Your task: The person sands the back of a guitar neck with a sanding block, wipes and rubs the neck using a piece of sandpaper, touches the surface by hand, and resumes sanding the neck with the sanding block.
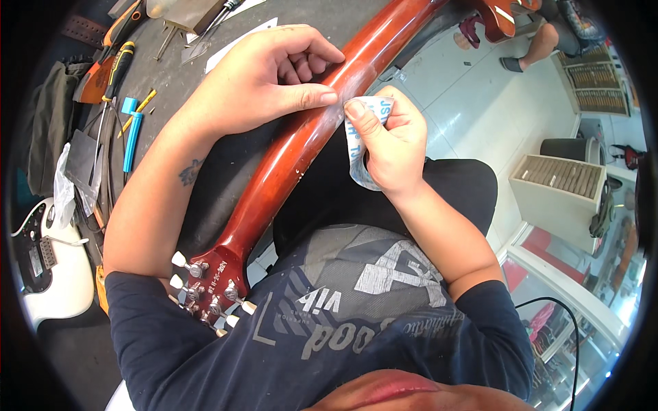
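Head view: one guitar neck (281,168), glossy red-brown, lay diagonally across the person's front, passing between the two hands, with a dull whitish patch (353,83) at the left thumb tip. One curled sheet (358,147), white-backed with blue printing, was pinched beneath the thumb of the right hand (399,140), its upper edge beside that patch. Left hand (267,85): unclenched, fingers loosely bent, the thumb and forefinger tips against the neck. One headstock (234,270) of the same finish, with metal tuners and pale buttons, sat below the left hand, beside the left elbow. One dark worktop (315,24) extended beyond the left hand, bearing a white paper (240,44) just past the knuckles. Left of the left forearm: one blue plastic implement (132,142), one yellow pencil (145,103), one yellow-and-black screwdriver (120,68); nearer the elbow, one white guitar body (65,281). Well to the right of the right hand: one pale cabinet (548,202); above it, another person's leg (541,44).
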A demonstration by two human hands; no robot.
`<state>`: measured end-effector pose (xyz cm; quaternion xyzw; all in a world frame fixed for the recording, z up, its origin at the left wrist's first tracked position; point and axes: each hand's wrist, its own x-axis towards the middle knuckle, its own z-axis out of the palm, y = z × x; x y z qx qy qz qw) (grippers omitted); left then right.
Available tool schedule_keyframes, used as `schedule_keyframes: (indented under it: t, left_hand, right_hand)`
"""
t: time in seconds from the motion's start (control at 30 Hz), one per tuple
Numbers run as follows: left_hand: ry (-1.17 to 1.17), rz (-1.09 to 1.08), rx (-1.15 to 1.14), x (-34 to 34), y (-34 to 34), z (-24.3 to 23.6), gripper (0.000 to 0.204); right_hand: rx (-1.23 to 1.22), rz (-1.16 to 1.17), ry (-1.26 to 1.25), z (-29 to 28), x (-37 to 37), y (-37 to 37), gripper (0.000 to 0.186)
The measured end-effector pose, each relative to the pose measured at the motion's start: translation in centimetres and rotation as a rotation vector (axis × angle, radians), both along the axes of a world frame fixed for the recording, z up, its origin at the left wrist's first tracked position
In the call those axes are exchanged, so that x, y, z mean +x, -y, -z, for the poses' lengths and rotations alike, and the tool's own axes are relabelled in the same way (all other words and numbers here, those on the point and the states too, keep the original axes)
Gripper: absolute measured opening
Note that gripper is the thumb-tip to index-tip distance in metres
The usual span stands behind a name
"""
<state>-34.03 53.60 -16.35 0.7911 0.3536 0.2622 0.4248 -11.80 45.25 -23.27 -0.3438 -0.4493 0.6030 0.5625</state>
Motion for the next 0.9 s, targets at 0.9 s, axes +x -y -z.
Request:
schedule_keyframes:
  t: [0.9]
  left_hand:
    - [-0.006, -0.004, -0.008, -0.1, 0.0, 0.1, 0.044]
  right_hand:
    - [-0.016, 0.009, 0.004, 0.4, 0.4, -0.1, 0.022]
